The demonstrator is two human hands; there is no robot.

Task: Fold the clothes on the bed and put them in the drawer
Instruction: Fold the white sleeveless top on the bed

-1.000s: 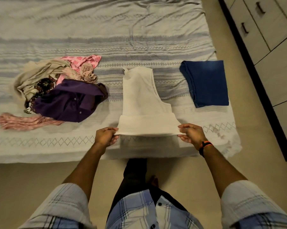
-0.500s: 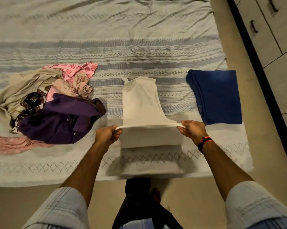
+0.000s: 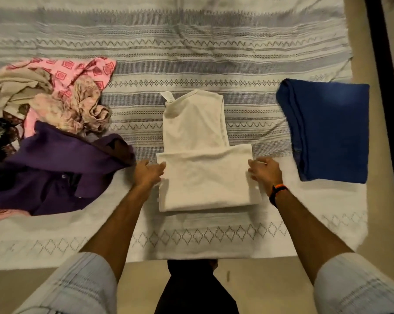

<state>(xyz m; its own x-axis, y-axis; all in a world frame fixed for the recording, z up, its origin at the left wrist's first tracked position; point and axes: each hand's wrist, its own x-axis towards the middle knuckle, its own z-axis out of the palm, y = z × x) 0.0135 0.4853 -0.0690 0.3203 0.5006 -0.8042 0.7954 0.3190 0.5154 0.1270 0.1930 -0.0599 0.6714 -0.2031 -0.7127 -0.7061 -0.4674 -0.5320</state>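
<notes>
A white sleeveless top (image 3: 192, 132) lies flat in the middle of the bed (image 3: 191, 53), its lower part doubled up over itself in a wide band (image 3: 205, 182). My left hand (image 3: 149, 172) rests at the left edge of that band, fingers loosely extended and thumb touching the cloth. At the right edge is my right hand (image 3: 265, 172), blurred, with relaxed fingers against the fabric. A folded blue garment (image 3: 329, 132) lies to the right. Unfolded clothes are heaped on the left: a purple shirt (image 3: 55, 173), a pink patterned piece (image 3: 73, 73) and beige cloth (image 3: 14, 89).
The bed's front edge (image 3: 191, 254) runs just ahead of my legs, with beige floor (image 3: 271, 286) below. A dark cabinet base (image 3: 386, 109) runs along the right side past the bed. Bare bedspread lies beyond the top.
Both hands carried the top's hem up and forward, laid it over the body of the top and let go. The view moved closer over the bed.
</notes>
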